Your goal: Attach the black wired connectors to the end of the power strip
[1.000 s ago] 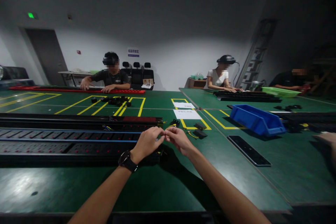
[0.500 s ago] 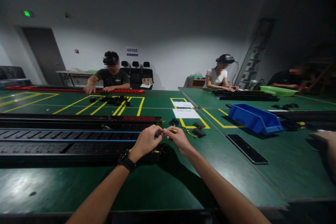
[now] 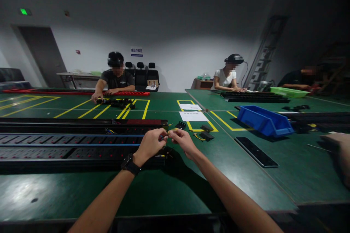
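My left hand (image 3: 153,142), wearing a black watch (image 3: 131,164) on its wrist, is closed over the ends of the long black strips. Blue and red wire shows between its fingers. Beside it, my right hand (image 3: 182,141) pinches a thin yellow wire (image 3: 174,129), and the fingertips of both hands nearly meet. Under and left of my hands lie the long black strips (image 3: 68,153) with red-dotted sockets and blue edging. Loose wire ends stick out near the strips' right end. What exactly the fingertips join is too small to make out.
Small black parts (image 3: 207,135) and a short yellow wire (image 3: 198,137) lie to the right. White papers (image 3: 193,116), a phone (image 3: 256,151) and a blue bin (image 3: 264,121) are beyond. Co-workers sit across the green table (image 3: 90,193); another person's hand (image 3: 337,149) appears at the right edge.
My hands stay together, with the fingers shifted slightly and the yellow wire now higher against my right fingertips. Across the table, a co-worker's hand has moved onto the black parts.
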`<state>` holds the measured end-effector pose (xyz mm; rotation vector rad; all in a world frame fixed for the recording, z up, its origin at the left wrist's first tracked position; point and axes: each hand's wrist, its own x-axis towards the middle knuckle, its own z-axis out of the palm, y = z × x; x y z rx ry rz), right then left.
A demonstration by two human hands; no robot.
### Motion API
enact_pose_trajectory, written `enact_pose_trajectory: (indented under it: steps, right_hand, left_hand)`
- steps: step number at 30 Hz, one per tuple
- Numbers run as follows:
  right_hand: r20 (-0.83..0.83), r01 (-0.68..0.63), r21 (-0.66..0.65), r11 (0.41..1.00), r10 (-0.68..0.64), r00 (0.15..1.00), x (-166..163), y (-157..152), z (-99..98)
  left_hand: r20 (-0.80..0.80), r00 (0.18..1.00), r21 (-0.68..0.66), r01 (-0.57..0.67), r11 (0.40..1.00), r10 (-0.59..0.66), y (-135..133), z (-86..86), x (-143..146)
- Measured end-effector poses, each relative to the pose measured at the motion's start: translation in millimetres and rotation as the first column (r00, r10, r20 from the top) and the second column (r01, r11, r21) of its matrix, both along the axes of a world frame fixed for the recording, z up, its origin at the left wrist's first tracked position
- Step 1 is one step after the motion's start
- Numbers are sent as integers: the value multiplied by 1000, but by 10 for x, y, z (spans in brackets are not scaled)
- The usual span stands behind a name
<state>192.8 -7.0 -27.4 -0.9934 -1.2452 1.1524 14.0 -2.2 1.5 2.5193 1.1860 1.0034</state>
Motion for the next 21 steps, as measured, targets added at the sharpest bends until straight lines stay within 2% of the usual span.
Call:
enact_pose_trajectory:
  steps: [4,8,16,21]
  right_hand:
    - [-70,60,-104,993,-68,995,27,17,0]
    - [-125,141,-195,971,-167,978,108,55,-37]
    - [-107,136,-217,967,-162,981,136,66,-49]
    - [-105,155,-214,964,-181,978,138,65,-45]
  left_hand:
    - [43,996,-33,-71,997,73,37,-6,-19]
    - [-34,987,-55,-158,986,156,80,-49,-38]
    - [-255,933,-75,-282,956,255,72,-45,21]
    - [-332,901,-40,-309,950,279,56,-32,72]
